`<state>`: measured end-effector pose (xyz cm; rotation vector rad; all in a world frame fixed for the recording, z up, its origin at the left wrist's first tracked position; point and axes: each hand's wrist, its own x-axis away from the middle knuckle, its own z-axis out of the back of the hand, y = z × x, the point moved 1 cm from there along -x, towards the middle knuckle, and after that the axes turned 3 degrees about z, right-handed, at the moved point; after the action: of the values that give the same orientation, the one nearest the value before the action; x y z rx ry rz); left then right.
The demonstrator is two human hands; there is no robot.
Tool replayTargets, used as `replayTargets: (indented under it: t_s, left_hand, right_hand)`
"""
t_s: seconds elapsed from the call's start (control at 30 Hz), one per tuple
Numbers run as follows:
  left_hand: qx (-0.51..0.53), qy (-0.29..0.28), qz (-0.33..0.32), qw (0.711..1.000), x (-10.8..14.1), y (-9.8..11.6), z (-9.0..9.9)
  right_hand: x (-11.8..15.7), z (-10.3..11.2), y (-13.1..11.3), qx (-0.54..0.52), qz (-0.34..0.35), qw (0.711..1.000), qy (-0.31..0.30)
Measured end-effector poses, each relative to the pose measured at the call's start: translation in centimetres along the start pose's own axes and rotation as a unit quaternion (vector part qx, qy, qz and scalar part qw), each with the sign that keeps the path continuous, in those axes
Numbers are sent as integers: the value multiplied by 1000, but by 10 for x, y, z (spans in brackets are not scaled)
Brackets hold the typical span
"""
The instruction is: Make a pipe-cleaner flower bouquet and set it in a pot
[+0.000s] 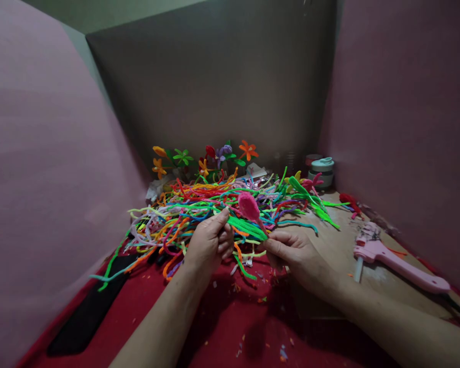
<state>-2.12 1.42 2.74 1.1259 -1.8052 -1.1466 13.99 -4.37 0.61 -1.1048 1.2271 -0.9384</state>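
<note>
Green fuzzy strips (248,229) span closed fingers of left hand (213,237) and right hand (293,251); the right also pinches a stemmed pink fuzzy oval (249,206). I'd keep that pinch firm.

Passage: nearside of your grip, over red tabletop (218,329). Obstacles: pipe-cleaner pile (191,207) beyond grip; glue gun (400,266), outward of right hand (291,250).

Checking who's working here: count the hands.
2: the left hand at the left end of the green strips; the right hand at their right end, below the pink oval. No others show.
</note>
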Motion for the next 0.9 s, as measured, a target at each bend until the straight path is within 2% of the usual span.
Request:
replayTargets:
  t_s: [0.4,0.57,0.7,0.9]
  left_hand:
    - [-81,-60,-24,995,1,3,8]
    - [-8,-131,11,991,3,3,9]
    - [75,-144,1,987,7,-1,1]
    - [33,-141,1,990,4,0,3]
  right_hand:
    - [1,1,0,-6,5,1000,-2]
    - [3,-1,-2,-32,-3,999,-7]
    - [5,-2,-2,-67,-6,998,-14]
    - [2,1,2,-91,10,996,-20]
